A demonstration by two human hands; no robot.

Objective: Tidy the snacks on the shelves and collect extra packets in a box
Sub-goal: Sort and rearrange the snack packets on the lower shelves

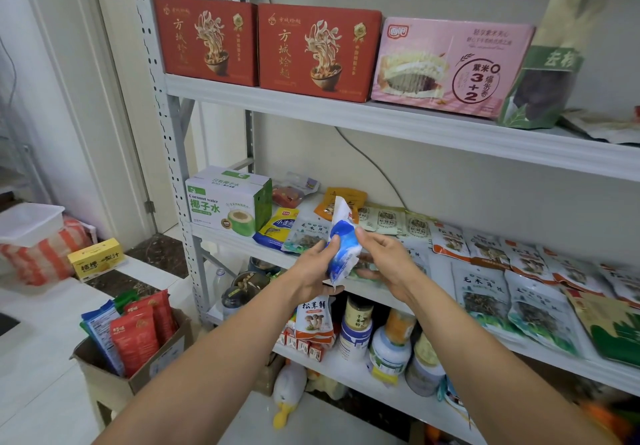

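From the head camera, both hands are gripping a blue and white packet (343,247) in front of the middle shelf (242,236). The left hand (311,271) is pinching its left edge between thumb and fingers, while the right hand (388,264) is closing on its right edge, thumb on top. The packet is standing nearly upright, its top corner pointing up, held clear of the shelf. Behind it, snack packets (485,288) are lying flat in rows across the middle shelf, beside a coconut water carton (225,202) at the left end. Two red boxes (263,46) and a pink box (450,67) are sitting on the top shelf. Down to the left, a cardboard box (138,372) is holding red and blue packets (135,333) standing on end.
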